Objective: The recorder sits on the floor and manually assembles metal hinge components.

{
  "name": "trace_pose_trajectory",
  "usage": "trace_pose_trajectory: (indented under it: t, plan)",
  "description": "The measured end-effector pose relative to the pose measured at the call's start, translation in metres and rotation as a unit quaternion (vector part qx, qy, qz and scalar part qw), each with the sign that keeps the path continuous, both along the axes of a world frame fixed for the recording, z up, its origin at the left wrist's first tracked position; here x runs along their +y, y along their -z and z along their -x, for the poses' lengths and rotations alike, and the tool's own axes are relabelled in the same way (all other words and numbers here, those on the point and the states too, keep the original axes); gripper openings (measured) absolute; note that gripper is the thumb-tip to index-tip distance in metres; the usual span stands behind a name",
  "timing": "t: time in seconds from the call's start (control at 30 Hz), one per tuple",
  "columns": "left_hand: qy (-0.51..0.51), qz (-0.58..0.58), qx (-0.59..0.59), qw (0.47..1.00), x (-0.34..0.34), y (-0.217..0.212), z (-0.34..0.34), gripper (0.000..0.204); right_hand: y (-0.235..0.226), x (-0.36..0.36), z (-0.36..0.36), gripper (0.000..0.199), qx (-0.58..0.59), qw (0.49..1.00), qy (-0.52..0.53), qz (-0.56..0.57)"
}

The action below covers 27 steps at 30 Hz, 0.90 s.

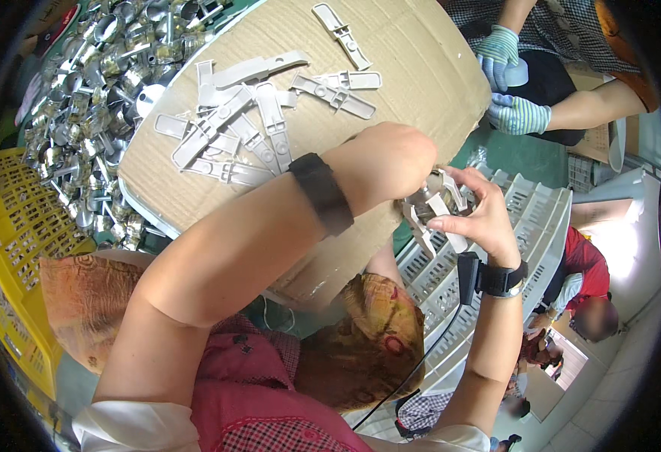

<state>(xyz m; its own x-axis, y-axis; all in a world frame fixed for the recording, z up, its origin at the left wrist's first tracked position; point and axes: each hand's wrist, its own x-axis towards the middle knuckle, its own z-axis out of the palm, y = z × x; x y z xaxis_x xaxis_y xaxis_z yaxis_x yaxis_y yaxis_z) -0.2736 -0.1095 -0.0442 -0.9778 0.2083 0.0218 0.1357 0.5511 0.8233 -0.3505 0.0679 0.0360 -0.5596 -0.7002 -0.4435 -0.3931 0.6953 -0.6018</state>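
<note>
My right hand (490, 215) has its thumb and fingers around a grey plastic-and-metal assembly (437, 203), a shiny metal body with several pale plastic arms sticking out. Just left of it my left hand (396, 154) is bent over and closed, knuckles toward the assembly. Its fingertips are hidden under the hand, and what they hold cannot be made out. Beneath my left forearm, several loose grey plastic levers (228, 124) lie in a pile on a cardboard sheet (413, 60). One more lever (341, 36) lies apart at the far side of the sheet.
A large heap of metal fittings (97, 98) lies at the left, beside a yellow plastic crate (25, 218). A white slatted crate (511, 241) stands at the right under my right hand. Across from me, a co-worker's striped gloves (519, 114) hold a pale blue piece. Other people sit farther right.
</note>
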Motion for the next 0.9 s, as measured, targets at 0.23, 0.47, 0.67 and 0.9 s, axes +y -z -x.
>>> trace_pose_trajectory:
  t: [0.23,0.47,0.67,0.9]
  plan:
    - [0.005,0.012,-0.019,1.0,0.002,-0.004,0.017,0.022,0.007,0.016,0.023,0.054,-0.101,0.993,0.059,0.034]
    - [0.002,-0.026,-0.034,0.999,-0.006,-0.004,0.017,0.023,0.002,0.006,0.032,0.048,-0.183,0.978,0.095,0.008]
    - [-0.008,0.031,0.038,0.999,0.007,0.002,0.011,0.021,0.013,0.015,0.042,0.043,-0.195,0.976,0.086,0.048]
    - [0.009,0.065,0.057,0.996,0.007,0.0,0.021,0.019,0.02,0.019,0.052,0.034,-0.251,0.952,0.152,0.092]
